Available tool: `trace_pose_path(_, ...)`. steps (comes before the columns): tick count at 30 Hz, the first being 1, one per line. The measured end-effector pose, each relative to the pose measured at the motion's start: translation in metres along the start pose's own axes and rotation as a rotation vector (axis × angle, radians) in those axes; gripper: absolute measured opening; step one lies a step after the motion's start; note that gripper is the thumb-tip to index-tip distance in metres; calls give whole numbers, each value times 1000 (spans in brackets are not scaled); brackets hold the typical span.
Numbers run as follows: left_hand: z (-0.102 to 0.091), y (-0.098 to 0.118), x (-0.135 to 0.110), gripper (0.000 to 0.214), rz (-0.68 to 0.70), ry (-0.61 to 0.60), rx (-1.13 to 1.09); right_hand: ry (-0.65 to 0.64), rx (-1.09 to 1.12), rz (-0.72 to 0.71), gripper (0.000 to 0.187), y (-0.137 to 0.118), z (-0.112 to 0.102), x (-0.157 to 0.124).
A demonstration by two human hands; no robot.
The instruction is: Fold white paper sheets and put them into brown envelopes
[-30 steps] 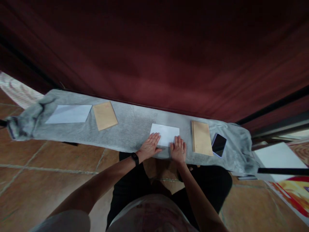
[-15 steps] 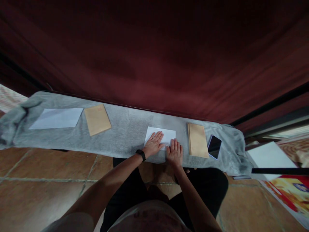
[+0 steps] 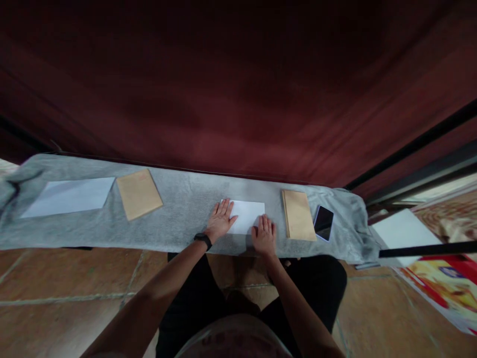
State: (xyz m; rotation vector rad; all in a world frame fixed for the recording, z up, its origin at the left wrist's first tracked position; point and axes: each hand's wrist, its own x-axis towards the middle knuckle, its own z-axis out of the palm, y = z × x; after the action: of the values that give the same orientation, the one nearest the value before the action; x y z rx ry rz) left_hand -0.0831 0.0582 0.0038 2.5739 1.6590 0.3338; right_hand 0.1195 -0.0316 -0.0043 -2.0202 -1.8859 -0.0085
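A white sheet of paper [image 3: 246,215], seemingly folded, lies on the grey cloth [image 3: 186,199] in front of me. My left hand [image 3: 219,219] rests flat on its left edge, fingers extended and a dark band on the wrist. At the paper's lower right corner my right hand [image 3: 265,235] lies palm down, its fingers stretched forward. Neither hand grips anything. To the right of the paper is a small stack of brown envelopes [image 3: 298,215]. Beyond it lies a phone [image 3: 323,223] with a dark screen.
On the left lie a brown envelope [image 3: 139,194] and white paper sheets [image 3: 70,196]. A dark red surface [image 3: 238,99] rises behind the cloth. At right, below the cloth's level, are a white board [image 3: 404,231] and a colourful printed box [image 3: 443,283], with a dark bar across.
My left hand has slid left from the paper's middle to its left edge. The right hand stays at the lower right corner. The camera view has shifted slightly.
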Motion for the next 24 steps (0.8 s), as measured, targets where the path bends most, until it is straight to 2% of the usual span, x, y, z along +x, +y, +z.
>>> trace_pose_path(6,-2,-1,-1,61,27,20,9,-74,103,-168,51,-41,11,32)
trace_pose_path(10,-5,-5,-2,56,63,7,15,-70,112,-199,49,-57,25,46)
trace_pose_path(16,-4,-4,-1,56,40,14,2,-5,93,-165,53,-41,35,46)
trace_pose_path(24,-5,-2,-1,57,22,22,-19,1,31,-70,57,-11,26,40)
